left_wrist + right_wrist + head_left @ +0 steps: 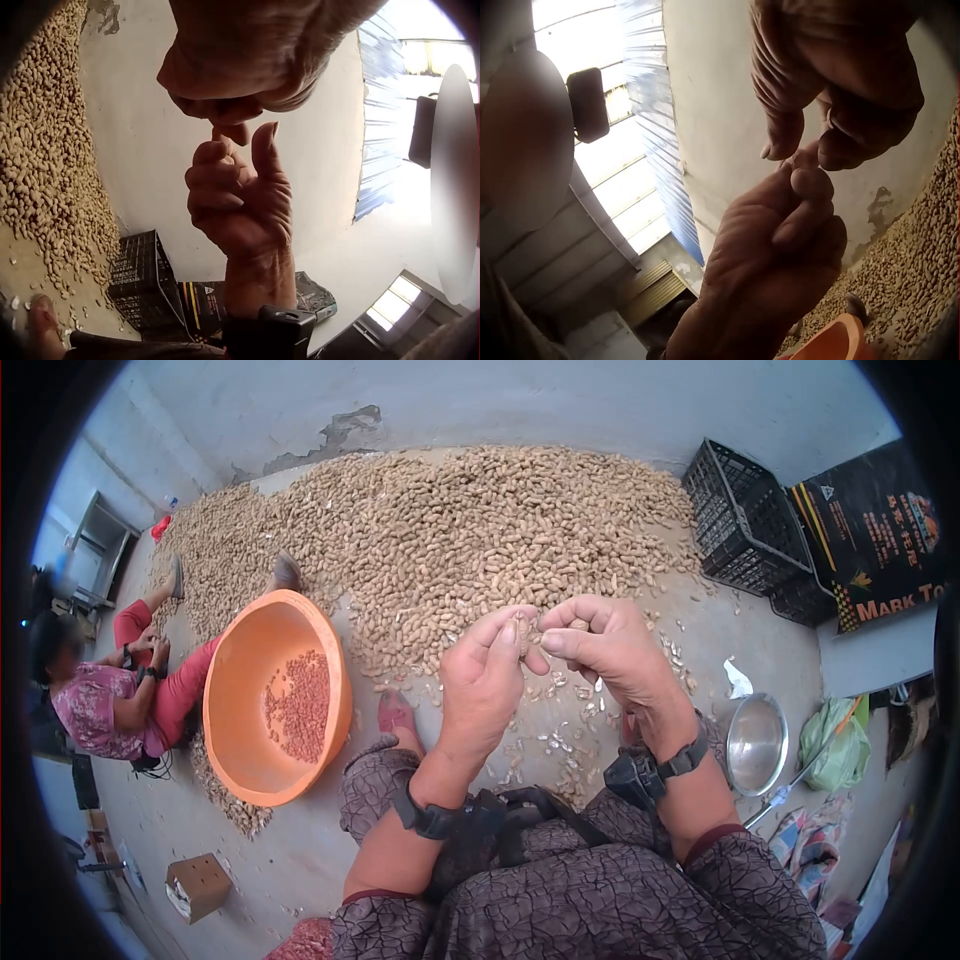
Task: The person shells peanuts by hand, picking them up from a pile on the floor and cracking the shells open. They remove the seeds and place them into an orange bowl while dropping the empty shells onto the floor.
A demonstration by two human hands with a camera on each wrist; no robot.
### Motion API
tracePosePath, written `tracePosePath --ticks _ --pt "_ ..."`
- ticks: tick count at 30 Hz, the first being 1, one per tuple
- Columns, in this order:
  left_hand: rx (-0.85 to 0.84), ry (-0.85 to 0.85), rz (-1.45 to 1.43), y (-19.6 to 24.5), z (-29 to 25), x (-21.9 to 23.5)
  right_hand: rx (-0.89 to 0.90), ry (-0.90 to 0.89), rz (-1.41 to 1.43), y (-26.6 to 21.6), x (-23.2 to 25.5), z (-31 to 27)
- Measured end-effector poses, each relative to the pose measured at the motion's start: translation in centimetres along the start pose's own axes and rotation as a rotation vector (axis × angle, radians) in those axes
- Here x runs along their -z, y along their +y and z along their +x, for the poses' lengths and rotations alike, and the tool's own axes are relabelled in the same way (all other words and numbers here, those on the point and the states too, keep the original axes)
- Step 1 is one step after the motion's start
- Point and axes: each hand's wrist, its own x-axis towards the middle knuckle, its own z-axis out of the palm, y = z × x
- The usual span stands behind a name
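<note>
Peanut [523, 628] sits up in front of the person's lap, pinched between thumb and fingers of the left hand [482, 682], with the right hand [618, 660] just beside it, fingers curled, though can't really tell if that one's gripping anything. Big pile of unshelled peanuts [440, 540] spreads over the floor [755, 650] along the wall [520, 405], and an orange basin [235, 705] with reddish kernels [303, 705] is off to the left, near another seated person [120, 710].
</note>
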Motion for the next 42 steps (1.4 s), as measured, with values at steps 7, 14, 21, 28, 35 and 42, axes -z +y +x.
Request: tracePosePath --ticks 7,14,21,28,35,42 --pt "-0.281 0.059 0.408 -1.2 0.5 -0.8 -0.056 -0.031 0.188 2.0 -0.3 1.4" --pt "-0.371 0.195 0.427 -2.5 1.0 -1.1 -0.045 0.074 0.191 2.7 -1.5 1.5" --pt "-0.160 0.218 0.114 -3.9 1.8 -0.3 0.120 0.144 -0.009 2.8 -2.2 0.9" --pt "0.159 0.032 -0.259 -2.5 1.4 0.8 0.544 0.040 -0.514 3.2 -1.7 0.4" --pt "0.370 0.072 -0.270 -1.9 1.3 0.4 0.856 0.023 -0.900 2.4 -1.2 0.2" --pt "0.359 -0.146 -0.292 -2.1 1.4 1.2 0.423 0.116 -0.423 1.5 -1.0 -0.5"
